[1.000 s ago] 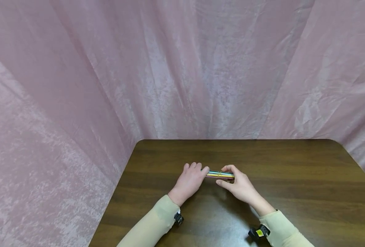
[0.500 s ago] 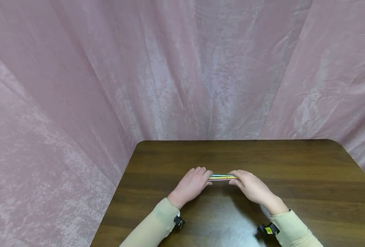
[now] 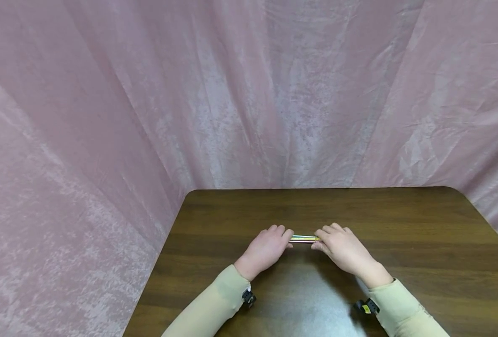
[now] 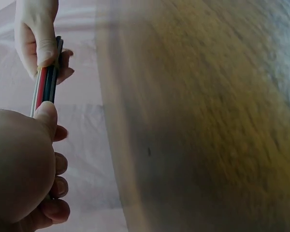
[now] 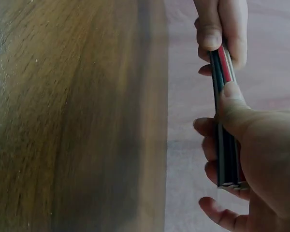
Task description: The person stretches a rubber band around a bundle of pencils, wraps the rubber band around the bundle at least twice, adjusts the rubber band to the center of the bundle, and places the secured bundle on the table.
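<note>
Between my two hands is a bundle of pencils (image 3: 302,239), slim and shiny, in red, dark, silver and yellowish tones. My left hand (image 3: 267,249) grips its left end, thumb along the near side and fingers curled round the far side. My right hand (image 3: 344,249) grips the other end; its thumb (image 5: 231,94) presses on the pencils, and their blunt ends (image 5: 228,185) stick out past the palm. A thin yellow band (image 4: 56,64) circles the bundle beside the right thumb. Only a short middle stretch shows in the head view.
The brown wooden table (image 3: 240,210) lies beneath both hands, with rounded far corners. Pink velvety curtains (image 3: 249,93) hang behind it and along the left side. A small dark camera sits on each wrist, the right one (image 3: 367,306) just above the tabletop.
My right hand, earlier spread loosely around the bundle's right end, has closed on it. The bundle and both hands have shifted slightly to the right, and the left thumb now shows.
</note>
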Demonstrator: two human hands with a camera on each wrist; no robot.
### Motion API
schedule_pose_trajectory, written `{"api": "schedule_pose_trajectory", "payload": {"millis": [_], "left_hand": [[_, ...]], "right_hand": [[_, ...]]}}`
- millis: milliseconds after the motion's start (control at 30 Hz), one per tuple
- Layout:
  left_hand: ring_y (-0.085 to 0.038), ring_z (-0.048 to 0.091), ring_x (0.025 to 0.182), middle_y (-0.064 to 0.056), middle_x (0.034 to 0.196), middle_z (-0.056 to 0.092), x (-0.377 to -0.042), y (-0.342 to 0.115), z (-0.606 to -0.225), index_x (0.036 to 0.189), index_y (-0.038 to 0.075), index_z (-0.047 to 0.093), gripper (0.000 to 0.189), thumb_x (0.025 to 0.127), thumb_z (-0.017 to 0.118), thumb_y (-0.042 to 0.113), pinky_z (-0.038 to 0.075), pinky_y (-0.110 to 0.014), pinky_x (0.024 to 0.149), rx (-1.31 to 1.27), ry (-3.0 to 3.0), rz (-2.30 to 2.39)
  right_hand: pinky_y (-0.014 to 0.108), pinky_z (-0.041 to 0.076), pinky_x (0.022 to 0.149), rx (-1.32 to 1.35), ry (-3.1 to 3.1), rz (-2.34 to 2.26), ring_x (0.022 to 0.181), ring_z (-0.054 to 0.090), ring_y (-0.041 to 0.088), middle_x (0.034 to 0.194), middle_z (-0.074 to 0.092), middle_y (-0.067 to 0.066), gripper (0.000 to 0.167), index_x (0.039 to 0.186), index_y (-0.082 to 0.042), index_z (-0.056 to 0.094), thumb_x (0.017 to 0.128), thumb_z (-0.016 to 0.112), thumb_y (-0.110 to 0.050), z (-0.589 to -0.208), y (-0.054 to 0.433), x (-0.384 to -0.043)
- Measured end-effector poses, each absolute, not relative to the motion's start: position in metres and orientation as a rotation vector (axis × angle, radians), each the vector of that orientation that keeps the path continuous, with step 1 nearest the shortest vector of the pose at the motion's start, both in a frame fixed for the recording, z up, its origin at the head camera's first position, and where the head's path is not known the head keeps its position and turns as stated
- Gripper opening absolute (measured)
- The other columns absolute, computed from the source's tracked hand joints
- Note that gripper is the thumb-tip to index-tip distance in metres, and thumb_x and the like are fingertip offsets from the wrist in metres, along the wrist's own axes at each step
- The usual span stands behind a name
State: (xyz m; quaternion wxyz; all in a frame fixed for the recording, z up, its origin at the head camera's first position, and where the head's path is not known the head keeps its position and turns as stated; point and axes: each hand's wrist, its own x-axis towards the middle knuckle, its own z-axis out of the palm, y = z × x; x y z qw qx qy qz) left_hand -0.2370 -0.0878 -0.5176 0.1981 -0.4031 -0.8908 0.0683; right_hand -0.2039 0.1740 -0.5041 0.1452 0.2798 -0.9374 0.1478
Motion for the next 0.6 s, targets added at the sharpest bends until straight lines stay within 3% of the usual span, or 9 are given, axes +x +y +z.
{"api": "schedule_pose_trajectory", "payload": {"millis": [233,467,600], "left_hand": [[-0.017,0.06,0.078,0.001,0.09,0.061,-0.238,-0.09,-0.518,0.109,0.014,0.06,0.028,0.107,0.064,0.042,0.052,-0.028,0.066,-1.071,-2.523,0.221],[-0.018,0.058,0.08,0.0,0.092,0.06,-0.239,-0.091,-0.514,0.111,0.016,0.06,0.027,0.106,0.065,0.042,0.049,-0.03,0.065,-1.098,-2.532,0.225],[-0.018,0.058,0.08,0.0,0.091,0.059,-0.242,-0.094,-0.513,0.111,0.017,0.06,0.027,0.105,0.066,0.042,0.05,-0.03,0.065,-1.075,-2.515,0.209]], "right_hand": [[0.05,0.052,0.081,0.8,-2.721,0.417,0.1,0.065,0.025,0.105,0.072,-0.003,0.031,0.115,-0.014,0.076,0.096,0.08,-0.037,-0.504,0.181,-0.208],[0.044,0.05,0.072,0.915,-2.694,0.333,0.089,0.062,0.024,0.088,0.065,-0.006,0.022,0.095,-0.016,0.067,0.097,0.079,-0.035,-0.501,0.172,-0.211],[0.045,0.05,0.076,0.898,-2.686,0.317,0.093,0.063,0.025,0.093,0.068,-0.003,0.026,0.099,-0.015,0.07,0.096,0.08,-0.039,-0.498,0.166,-0.215]]}}
